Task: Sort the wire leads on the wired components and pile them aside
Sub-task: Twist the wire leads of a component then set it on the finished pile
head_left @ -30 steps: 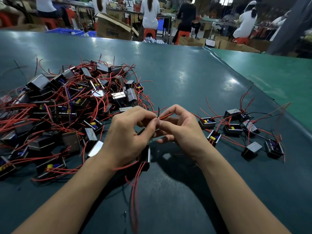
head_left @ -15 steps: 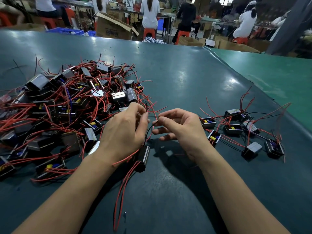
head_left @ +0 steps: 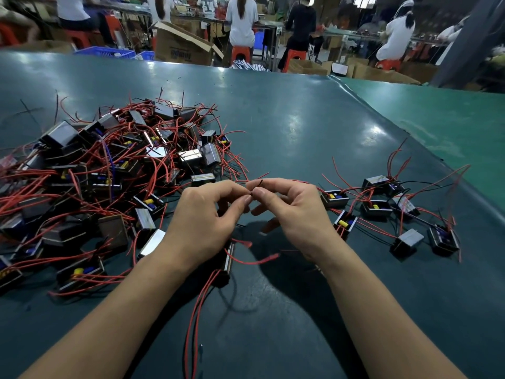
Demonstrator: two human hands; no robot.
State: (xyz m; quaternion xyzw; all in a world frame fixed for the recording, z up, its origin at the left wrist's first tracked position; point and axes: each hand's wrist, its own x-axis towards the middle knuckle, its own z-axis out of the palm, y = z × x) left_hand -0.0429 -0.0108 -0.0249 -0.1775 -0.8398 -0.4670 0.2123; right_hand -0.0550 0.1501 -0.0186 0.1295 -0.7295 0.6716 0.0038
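The component [head_left: 228, 259] being worked on hangs just below the left hand [head_left: 203, 225], close over the table [head_left: 300, 127], its long red leads [head_left: 195, 318] trailing toward the person. Both hands meet above it: the left thumb and forefinger and those of the right hand [head_left: 293, 214] pinch the same thin wire tip [head_left: 257, 187], fingertips almost touching, other fingers loosely curled. This looks like the sorting step, one lead picked out and straightened. Next, I'd guess, comes gathering the remaining leads, then setting the piece down with the small sorted group [head_left: 388, 209] on the right, without snagging its wires. The big tangled heap [head_left: 109, 170] on the left awaits its turn.
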